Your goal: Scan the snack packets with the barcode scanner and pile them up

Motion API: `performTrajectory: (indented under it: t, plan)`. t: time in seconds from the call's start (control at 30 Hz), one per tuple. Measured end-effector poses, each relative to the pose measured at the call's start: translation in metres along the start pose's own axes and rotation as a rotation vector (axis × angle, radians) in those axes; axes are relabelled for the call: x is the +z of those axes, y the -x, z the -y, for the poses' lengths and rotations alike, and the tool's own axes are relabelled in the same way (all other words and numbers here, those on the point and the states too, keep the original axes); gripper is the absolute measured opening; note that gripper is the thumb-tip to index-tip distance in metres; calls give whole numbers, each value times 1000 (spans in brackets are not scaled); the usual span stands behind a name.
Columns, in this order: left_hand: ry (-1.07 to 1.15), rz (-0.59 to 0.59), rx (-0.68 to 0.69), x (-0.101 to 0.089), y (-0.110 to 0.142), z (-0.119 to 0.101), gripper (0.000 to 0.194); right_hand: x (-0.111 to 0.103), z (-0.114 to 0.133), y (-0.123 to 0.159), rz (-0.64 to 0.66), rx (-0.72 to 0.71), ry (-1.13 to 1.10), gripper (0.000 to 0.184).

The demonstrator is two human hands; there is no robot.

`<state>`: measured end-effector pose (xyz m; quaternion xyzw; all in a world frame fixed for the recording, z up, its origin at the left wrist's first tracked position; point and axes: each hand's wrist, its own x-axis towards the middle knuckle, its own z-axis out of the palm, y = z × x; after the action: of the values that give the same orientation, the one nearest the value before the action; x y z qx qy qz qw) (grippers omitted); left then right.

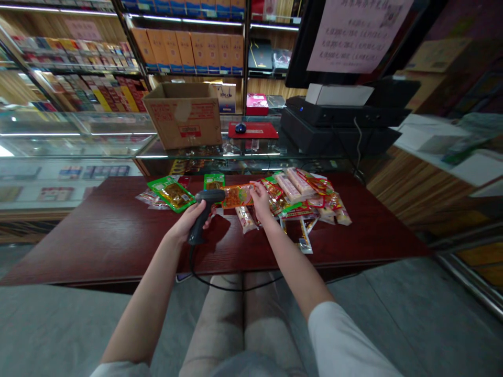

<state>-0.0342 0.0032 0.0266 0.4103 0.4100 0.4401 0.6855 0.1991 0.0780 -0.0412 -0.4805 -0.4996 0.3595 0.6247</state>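
Observation:
My left hand (190, 219) is wrapped round the grip of a black handheld barcode scanner (201, 222), its head turned to the right. A black cable hangs from the handle and loops past the table's front edge. My right hand (260, 200) pinches the right end of an orange snack packet (236, 197), raised just in front of the scanner's head. Under and behind it lies a green snack packet (214, 181). A wrapped pale snack bar (245, 219) rests on the table below the orange packet.
A pile of snack packets (301, 193) covers the right of the dark red table (129, 246). More green packets (173, 192) lie to the left. Behind stand a glass counter, a cardboard box (190, 118), a mouse (240, 128) on a red mat and a monitor (304, 47).

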Motion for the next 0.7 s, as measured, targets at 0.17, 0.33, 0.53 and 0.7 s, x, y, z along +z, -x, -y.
performTrajectory:
  t: [0.17,0.33,0.53,0.7]
  plan:
    - [-10,5,33,11,-9,5,47,0,-1,0,0,5,26,36]
    - [6,-66,67,7,-11,7,47,0,5,3,16,-40,49,40]
    - [4,-171,57,3,-11,-1,40,-22,50,5,-14,-223,441,35]
    - [20,-290,27,-1,-30,-7,33,-56,72,-15,-40,-170,840,30]
